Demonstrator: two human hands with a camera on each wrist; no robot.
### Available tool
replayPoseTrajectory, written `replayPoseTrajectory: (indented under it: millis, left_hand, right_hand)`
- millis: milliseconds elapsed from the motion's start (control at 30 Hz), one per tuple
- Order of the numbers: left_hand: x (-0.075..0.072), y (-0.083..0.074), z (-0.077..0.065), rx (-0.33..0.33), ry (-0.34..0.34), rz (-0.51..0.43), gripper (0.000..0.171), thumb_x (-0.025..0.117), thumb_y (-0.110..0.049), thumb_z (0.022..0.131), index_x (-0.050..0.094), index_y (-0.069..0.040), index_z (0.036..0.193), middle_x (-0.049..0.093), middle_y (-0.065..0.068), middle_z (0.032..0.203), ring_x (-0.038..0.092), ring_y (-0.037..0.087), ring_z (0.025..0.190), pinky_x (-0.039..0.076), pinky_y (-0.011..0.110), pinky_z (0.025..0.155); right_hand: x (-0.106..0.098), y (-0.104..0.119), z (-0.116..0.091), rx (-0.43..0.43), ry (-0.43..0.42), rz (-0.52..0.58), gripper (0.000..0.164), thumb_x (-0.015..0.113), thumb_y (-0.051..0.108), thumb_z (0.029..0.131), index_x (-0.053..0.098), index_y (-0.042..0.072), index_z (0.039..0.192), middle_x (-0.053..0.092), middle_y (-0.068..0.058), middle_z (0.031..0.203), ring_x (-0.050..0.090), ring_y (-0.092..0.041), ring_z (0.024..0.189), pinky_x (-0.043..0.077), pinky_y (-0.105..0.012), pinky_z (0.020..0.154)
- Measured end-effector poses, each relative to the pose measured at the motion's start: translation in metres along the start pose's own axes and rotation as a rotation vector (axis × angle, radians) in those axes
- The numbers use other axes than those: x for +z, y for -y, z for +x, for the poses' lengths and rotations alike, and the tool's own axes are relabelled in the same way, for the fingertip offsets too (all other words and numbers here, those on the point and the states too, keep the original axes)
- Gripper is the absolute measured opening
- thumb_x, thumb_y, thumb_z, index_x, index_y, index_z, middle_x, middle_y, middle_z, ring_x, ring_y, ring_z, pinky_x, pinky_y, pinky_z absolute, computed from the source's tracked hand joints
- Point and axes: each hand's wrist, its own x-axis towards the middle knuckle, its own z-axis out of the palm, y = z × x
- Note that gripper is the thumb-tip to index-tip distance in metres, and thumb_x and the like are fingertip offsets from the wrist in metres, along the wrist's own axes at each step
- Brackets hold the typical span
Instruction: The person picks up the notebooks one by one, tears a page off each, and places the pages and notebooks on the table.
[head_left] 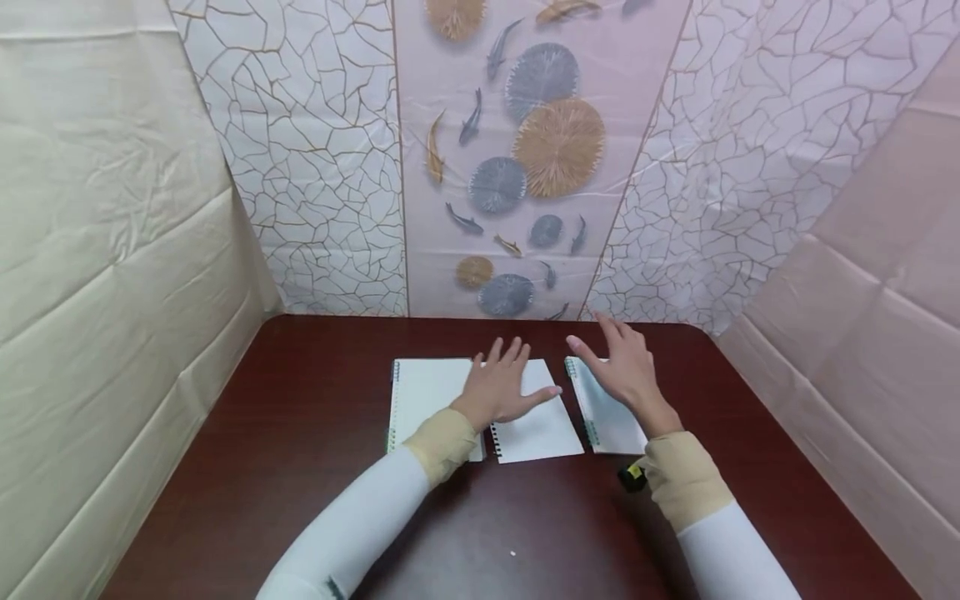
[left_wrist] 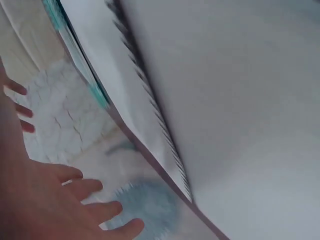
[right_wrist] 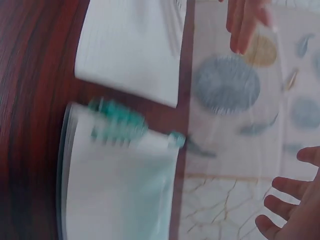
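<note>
the loose sheet [head_left: 538, 437] lies flat below the left hand [head_left: 497, 387], with part of it hidden by that hand. its torn edge, full of little notches, runs near the left wrist, and the other side of the page lies between the two hands. the left hand is spread wide, with its thumb poking toward the right hand [head_left: 626, 367], and it holds nothing. i cannot tell from the head view if it touches the paper. the right hand is wide too, with nothing in it, and its thumb points back toward the left hand. below the right hand is a small notebook [head_left: 609, 425] with green rings on the side nearer the left hand. to the left of the left hand, and partly under that arm, is a white ring notebook [head_left: 423, 392]. all the paper sits on a dark red-brown table [head_left: 300, 467]. a small black thing [head_left: 632, 477] with a yellow patch is by the right wrist. past both hands is a wall cloth [head_left: 495, 250] with fish and round leaves on it.
</note>
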Motion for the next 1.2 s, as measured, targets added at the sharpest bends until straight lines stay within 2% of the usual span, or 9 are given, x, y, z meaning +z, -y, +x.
replayPoseTrajectory:
  millis: [167, 300, 433, 567, 733, 900, 1000, 1067, 1200]
  left_hand:
    - [0.014, -0.033, 0.007, 0.063, 0.074, -0.017, 0.109, 0.024, -0.092, 0.093, 0.022, -0.016, 0.171, 0.015, 0.001, 0.177, 0.009, 0.032, 0.163, 0.019, 0.058, 0.128]
    - [0.022, -0.054, 0.009, 0.151, 0.142, 0.025, 0.099, 0.023, -0.085, 0.099, 0.020, -0.018, 0.171, 0.014, -0.001, 0.178, 0.010, 0.031, 0.164, 0.021, 0.056, 0.128]
    - [0.026, -0.070, 0.005, 0.230, 0.164, 0.076, 0.092, 0.026, -0.079, 0.103, 0.023, -0.017, 0.171, 0.018, -0.001, 0.177, 0.014, 0.026, 0.163, 0.026, 0.053, 0.126]
    - [0.029, -0.082, 0.002, 0.272, 0.170, 0.093, 0.092, 0.030, -0.077, 0.104, 0.025, -0.014, 0.170, 0.021, 0.002, 0.176, 0.017, 0.023, 0.163, 0.029, 0.050, 0.126]
    - [0.030, -0.094, -0.001, 0.261, 0.201, 0.119, 0.091, 0.035, -0.076, 0.103, 0.029, -0.014, 0.169, 0.025, 0.002, 0.175, 0.021, 0.019, 0.161, 0.031, 0.045, 0.125]
    - [0.030, -0.098, -0.003, 0.241, 0.230, 0.135, 0.083, 0.044, -0.071, 0.104, 0.040, -0.015, 0.165, 0.032, 0.002, 0.172, 0.028, 0.017, 0.159, 0.036, 0.043, 0.122]
    - [0.030, -0.100, -0.001, 0.245, 0.232, 0.138, 0.078, 0.049, -0.067, 0.105, 0.045, -0.015, 0.162, 0.035, 0.003, 0.171, 0.030, 0.016, 0.157, 0.038, 0.044, 0.120]
    - [0.041, -0.101, 0.007, 0.240, 0.238, 0.148, 0.079, 0.050, -0.068, 0.104, 0.045, -0.016, 0.162, 0.035, 0.002, 0.171, 0.030, 0.016, 0.157, 0.038, 0.044, 0.120]
    - [0.057, -0.104, 0.019, 0.198, 0.268, 0.172, 0.078, 0.053, -0.070, 0.102, 0.047, -0.021, 0.161, 0.034, -0.003, 0.171, 0.030, 0.013, 0.156, 0.037, 0.048, 0.120]
  right_hand:
    - [-0.006, -0.028, 0.002, 0.100, 0.013, 0.015, 0.097, 0.044, 0.075, 0.102, 0.024, 0.008, 0.169, 0.029, -0.036, 0.163, 0.026, -0.060, 0.149, 0.024, -0.082, 0.110]
    - [-0.008, -0.048, 0.004, 0.180, 0.017, 0.065, 0.098, 0.046, 0.074, 0.102, 0.027, 0.002, 0.167, 0.036, -0.038, 0.156, 0.034, -0.058, 0.143, 0.034, -0.076, 0.110]
    - [-0.009, -0.065, 0.005, 0.254, 0.058, 0.102, 0.100, 0.044, 0.074, 0.102, 0.032, -0.005, 0.162, 0.044, -0.040, 0.150, 0.045, -0.055, 0.137, 0.043, -0.068, 0.107]
    - [-0.012, -0.081, 0.002, 0.354, 0.106, 0.098, 0.103, 0.038, 0.076, 0.102, 0.034, -0.010, 0.158, 0.041, -0.040, 0.154, 0.043, -0.055, 0.140, 0.040, -0.066, 0.112]
    - [-0.019, -0.094, -0.004, 0.516, 0.209, 0.139, 0.108, 0.034, 0.078, 0.102, 0.034, -0.017, 0.155, 0.037, -0.041, 0.155, 0.042, -0.055, 0.141, 0.042, -0.063, 0.112]
    - [-0.021, -0.100, -0.010, 0.650, 0.300, 0.229, 0.104, 0.043, 0.070, 0.103, 0.031, -0.021, 0.154, 0.036, -0.041, 0.154, 0.047, -0.052, 0.138, 0.050, -0.059, 0.106]
    - [-0.022, -0.103, -0.011, 0.663, 0.311, 0.220, 0.089, 0.051, 0.063, 0.104, 0.046, -0.018, 0.140, 0.049, -0.037, 0.138, 0.056, -0.048, 0.125, 0.053, -0.058, 0.101]
    - [-0.023, -0.103, -0.011, 0.666, 0.317, 0.213, 0.081, 0.056, 0.057, 0.103, 0.049, -0.017, 0.133, 0.054, -0.032, 0.128, 0.058, -0.045, 0.117, 0.054, -0.057, 0.098]
    - [-0.022, -0.105, -0.012, 0.670, 0.343, 0.229, 0.078, 0.063, 0.047, 0.103, 0.044, -0.021, 0.139, 0.053, -0.033, 0.129, 0.057, -0.045, 0.118, 0.053, -0.058, 0.099]
